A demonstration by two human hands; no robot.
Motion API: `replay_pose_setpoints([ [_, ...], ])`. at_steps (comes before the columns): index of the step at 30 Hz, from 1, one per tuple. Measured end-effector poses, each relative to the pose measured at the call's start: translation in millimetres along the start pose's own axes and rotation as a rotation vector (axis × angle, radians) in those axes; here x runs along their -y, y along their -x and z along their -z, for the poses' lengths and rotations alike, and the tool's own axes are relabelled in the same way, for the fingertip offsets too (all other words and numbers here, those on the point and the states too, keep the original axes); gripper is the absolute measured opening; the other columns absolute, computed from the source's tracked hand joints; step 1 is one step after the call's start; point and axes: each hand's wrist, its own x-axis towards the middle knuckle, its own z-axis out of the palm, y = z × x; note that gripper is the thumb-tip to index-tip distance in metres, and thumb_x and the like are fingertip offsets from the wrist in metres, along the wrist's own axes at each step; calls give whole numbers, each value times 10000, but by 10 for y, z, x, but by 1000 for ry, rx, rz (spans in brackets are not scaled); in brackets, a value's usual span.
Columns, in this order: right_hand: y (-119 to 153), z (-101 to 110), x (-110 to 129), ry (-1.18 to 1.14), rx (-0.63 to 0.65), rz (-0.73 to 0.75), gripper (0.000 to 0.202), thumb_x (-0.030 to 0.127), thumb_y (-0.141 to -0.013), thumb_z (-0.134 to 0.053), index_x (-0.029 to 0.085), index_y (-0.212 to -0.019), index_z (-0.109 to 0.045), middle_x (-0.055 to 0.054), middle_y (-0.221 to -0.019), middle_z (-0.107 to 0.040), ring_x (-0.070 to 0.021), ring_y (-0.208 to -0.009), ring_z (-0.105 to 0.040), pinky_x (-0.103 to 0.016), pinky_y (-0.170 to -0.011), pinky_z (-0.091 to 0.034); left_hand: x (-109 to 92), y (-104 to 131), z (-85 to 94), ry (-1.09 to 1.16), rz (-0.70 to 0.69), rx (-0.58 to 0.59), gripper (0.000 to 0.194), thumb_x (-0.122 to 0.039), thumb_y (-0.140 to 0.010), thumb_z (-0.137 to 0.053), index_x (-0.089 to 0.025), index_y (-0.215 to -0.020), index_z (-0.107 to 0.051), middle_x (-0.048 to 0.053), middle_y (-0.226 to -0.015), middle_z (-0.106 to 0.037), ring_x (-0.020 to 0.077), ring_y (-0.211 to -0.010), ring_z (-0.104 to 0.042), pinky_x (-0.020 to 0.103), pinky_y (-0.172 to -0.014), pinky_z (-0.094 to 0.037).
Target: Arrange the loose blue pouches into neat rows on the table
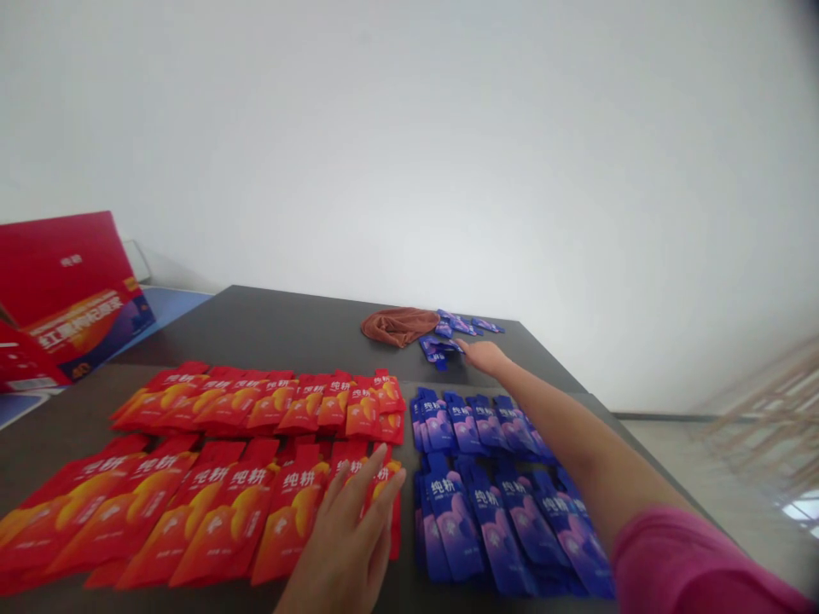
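My right hand [485, 356] reaches to the far part of the dark table, its fingers closed on the edge of a blue pouch [438, 349]. More blue pouches [461, 324] lie just behind it, beside a crumpled brown cloth [397, 327]. My left hand [349, 533] is at the near middle, fingers spread, over the right end of the front row of red pouches [221, 512]. A back row of red pouches [275, 403] lies beyond. To the right, two rows of blue pouches [453, 520] overlap one another, partly hidden by my right arm.
A red printed box [70, 290] stands at the left on a blue surface [167, 309]. The dark table [287, 328] meets a pale wall behind. A blurred wooden rack-like object [768, 418] is at the far right, beyond the table's edge.
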Motion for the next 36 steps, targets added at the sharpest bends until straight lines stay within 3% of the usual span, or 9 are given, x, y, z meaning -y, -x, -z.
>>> replay_pose_setpoints([
  [7, 580, 506, 118, -23, -177, -26, 508, 263, -953, -337, 100, -1434, -361, -199, -1062, -679, -309, -973, -651, -368, -801, -473, -17, -66, 23, 382, 191, 79, 431, -157, -894, -458, -255, -1309, -518, 103, -1376, -527, 227, -1262, -508, 402, -1011, -470],
  [12, 1518, 668, 611, -106, -336, 134, 496, 250, -924, -424, 161, -1412, -412, -133, -1037, -699, -244, -932, -668, -324, -804, -491, -136, -258, 65, 1127, 668, 210, 420, -402, -900, -487, -202, -1265, -541, 106, -1137, -676, 219, -988, -662, 396, -938, -494],
  [16, 2366, 744, 1088, -159, -564, 477, 492, 158, -892, -459, 159, -1383, -449, -142, -1185, -652, -231, -1028, -647, -358, -874, -503, -360, -416, 139, 1763, 933, 589, 597, -611, -875, -406, -126, -1180, -575, 129, -906, -723, 194, -717, -689, 338, -731, -531],
  [19, 2806, 795, 1355, -159, -525, 496, 486, 155, -904, -439, 141, -1390, -436, -162, -1261, -604, -251, -1090, -622, -398, -911, -499, -534, -441, 270, 1974, 963, 793, 446, -482, -877, -512, -108, -1105, -597, 141, -890, -722, 210, -728, -701, 300, -667, -519],
  [23, 3164, 719, 1448, -404, -450, 278, 431, 228, -921, -436, 155, -1343, -483, -149, -1226, -627, -250, -1098, -620, -395, -912, -507, -617, -367, 383, 1978, 929, 844, 298, -293, -856, -592, -91, -1073, -621, 161, -1001, -715, 226, -795, -711, 305, -712, -530],
  [26, 3370, 567, 1481, -827, -475, -203, 342, 378, -934, -417, 197, -1158, -603, -116, -984, -712, -265, -912, -684, -425, -822, -540, -608, -318, 356, 1913, 927, 771, 316, -308, -867, -589, -103, -1103, -630, 158, -1096, -697, 226, -872, -705, 324, -779, -539],
  [29, 3502, 431, 1631, -1457, -437, -622, 370, 511, -899, -445, 218, -1057, -606, -86, -900, -721, -284, -818, -694, -461, -756, -558, -656, -332, 309, 1916, 955, 621, 307, -290, -885, -568, -124, -1136, -627, 119, -1121, -694, 217, -1013, -666, 323, -888, -514],
  [32, 3531, 380, 1862, -1896, -376, -745, 411, 545, -854, -510, 230, -1109, -582, -66, -937, -721, -287, -813, -693, -468, -727, -570, -797, -371, 287, 1996, 963, 622, 287, -254, -882, -570, -133, -1134, -637, 100, -1111, -697, 214, -1065, -640, 328, -941, -488],
  [36, 3511, 482, 2166, -1893, -464, -687, 438, 552, -853, -522, 257, -1168, -600, -33, -1190, -650, -260, -1099, -606, -458, -1003, -456, -978, -344, 231, 2026, 928, 770, 273, -220, -836, -632, -115, -1086, -664, 113, -1063, -709, 241, -1036, -650, 368, -948, -480],
])
